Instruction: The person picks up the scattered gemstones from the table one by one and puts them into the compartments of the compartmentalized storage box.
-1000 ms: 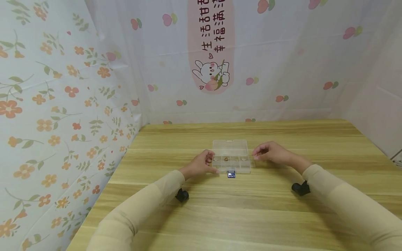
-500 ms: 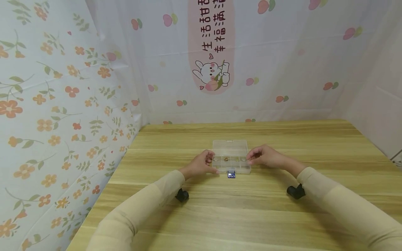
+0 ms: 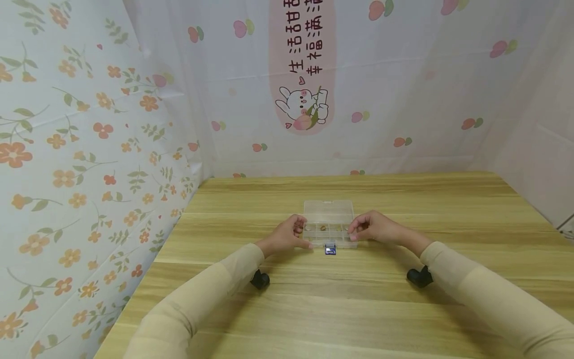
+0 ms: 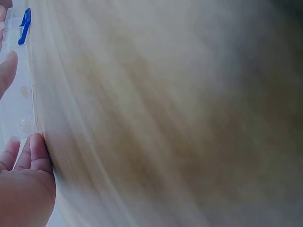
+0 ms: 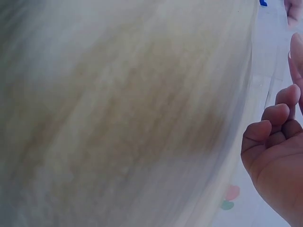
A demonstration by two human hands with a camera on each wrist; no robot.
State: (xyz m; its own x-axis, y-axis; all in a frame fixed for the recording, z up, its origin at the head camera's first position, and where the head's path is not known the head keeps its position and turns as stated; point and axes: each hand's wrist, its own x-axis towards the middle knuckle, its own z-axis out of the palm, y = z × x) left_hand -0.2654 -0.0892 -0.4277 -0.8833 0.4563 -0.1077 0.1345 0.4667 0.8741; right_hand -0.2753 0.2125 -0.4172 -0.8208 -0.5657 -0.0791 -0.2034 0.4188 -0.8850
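A clear plastic compartment box [image 3: 335, 234] sits on the table with its lid [image 3: 329, 211] tipped back. My left hand [image 3: 287, 233] grips the box's left end, thumb at the front and fingers toward the back. The blue latch [image 3: 330, 249] hangs down at the front. Small items lie in the back compartments, one of them brownish [image 3: 323, 228]; their kind is too small to tell. Over the right end, my right hand [image 3: 375, 228] pinches with thumb and fingertips what seems a thin clear plastic piece, now almost hidden against the box.
The wood-grain table [image 3: 287, 309] spreads around the box on all sides. A printed cloth [image 3: 385, 89] hangs behind it, and a floral cloth [image 3: 89, 174] on the left. Black wrist camera mounts [image 3: 419, 277] stick out beneath both sleeves.
My right hand has moved left, from beside the box with the clear piece below its fingertips to over the right-end compartments. The left hand and the box have stayed put.
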